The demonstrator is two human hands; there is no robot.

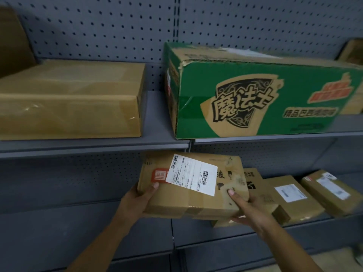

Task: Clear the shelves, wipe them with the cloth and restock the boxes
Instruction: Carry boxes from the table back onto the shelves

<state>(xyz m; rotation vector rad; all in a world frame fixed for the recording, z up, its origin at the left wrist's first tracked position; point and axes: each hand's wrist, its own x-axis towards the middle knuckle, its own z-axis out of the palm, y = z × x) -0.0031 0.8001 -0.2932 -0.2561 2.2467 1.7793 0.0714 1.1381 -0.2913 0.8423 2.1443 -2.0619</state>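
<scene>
Fingers (234,195) clasp a taped, white-labelled brown parcel (196,204).

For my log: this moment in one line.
left hand and right hand grip parcel | at lower shelf | green box on upper shelf

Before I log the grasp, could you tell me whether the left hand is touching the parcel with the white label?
Touching. The head view shows the left hand gripping the parcel at its left edge, thumb on top.
</scene>
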